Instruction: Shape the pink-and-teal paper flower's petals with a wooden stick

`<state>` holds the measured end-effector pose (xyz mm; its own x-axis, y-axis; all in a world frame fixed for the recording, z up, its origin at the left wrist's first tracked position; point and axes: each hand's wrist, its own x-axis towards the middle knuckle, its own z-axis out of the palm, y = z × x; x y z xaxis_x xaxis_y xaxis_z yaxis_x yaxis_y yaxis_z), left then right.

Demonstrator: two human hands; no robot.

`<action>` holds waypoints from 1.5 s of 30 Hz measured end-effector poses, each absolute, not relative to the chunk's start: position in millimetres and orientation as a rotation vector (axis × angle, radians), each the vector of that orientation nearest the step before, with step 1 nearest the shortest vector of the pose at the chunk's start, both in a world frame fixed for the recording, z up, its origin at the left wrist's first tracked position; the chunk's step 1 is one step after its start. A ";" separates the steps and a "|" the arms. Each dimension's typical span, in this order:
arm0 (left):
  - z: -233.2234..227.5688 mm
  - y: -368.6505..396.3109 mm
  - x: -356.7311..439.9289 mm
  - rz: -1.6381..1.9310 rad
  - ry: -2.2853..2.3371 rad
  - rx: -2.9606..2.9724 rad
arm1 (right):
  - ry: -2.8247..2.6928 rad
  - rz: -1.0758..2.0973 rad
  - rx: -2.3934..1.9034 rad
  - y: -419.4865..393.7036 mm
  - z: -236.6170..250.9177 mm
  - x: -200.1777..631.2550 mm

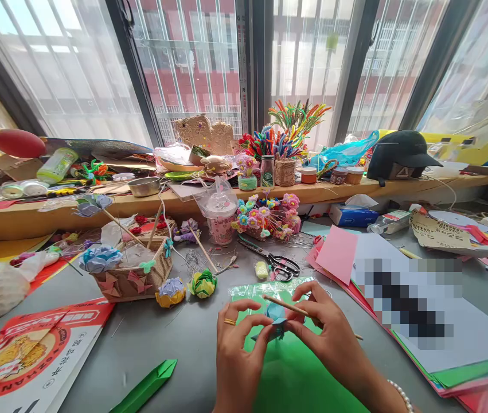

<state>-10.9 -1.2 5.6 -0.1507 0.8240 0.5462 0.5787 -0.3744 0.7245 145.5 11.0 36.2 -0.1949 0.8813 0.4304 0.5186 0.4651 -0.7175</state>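
Observation:
My left hand pinches a small piece of folded blue paper between thumb and fingers; a ring is on one finger. From the other side my right hand is closed on the same paper, with a thin wooden stick running through its fingers. Part of the paper is hidden by the fingertips. Beneath both hands lies a green sheet with a clear plastic edge. Just beyond it are black-handled scissors and a small yellow block.
Left stands a box with folded paper flowers around it, near a yellow-green paper flower. A folded green paper strip and a printed paper bag lie front left. Coloured sheets are stacked right. A cluttered wooden ledge runs behind.

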 end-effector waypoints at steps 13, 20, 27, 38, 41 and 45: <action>10.7 -0.3 -8.8 1.530 1.486 1.703 | -1.869 0.553 -1.190 12.5 40.7 145.1; 15.9 0.6 -12.4 1.439 1.472 1.638 | -1.876 0.648 -1.192 13.1 41.1 145.2; 19.3 0.1 -14.0 1.314 1.462 1.615 | -1.832 0.900 -1.252 14.9 41.2 147.8; 22.7 3.8 -18.4 1.210 1.360 1.520 | -1.749 1.171 -1.202 19.3 38.3 151.0; 22.6 4.3 -17.9 1.213 1.351 1.479 | -1.762 1.166 -1.203 19.6 39.8 151.2; 20.9 6.2 -18.8 1.167 1.303 1.434 | -1.760 1.208 -1.196 21.7 41.8 151.4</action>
<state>-18.8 6.2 20.9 0.0205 0.9956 0.0917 0.2001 -0.0940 0.9753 151.4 21.7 41.8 -0.3460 0.9376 0.0337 0.3057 0.1466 -0.9408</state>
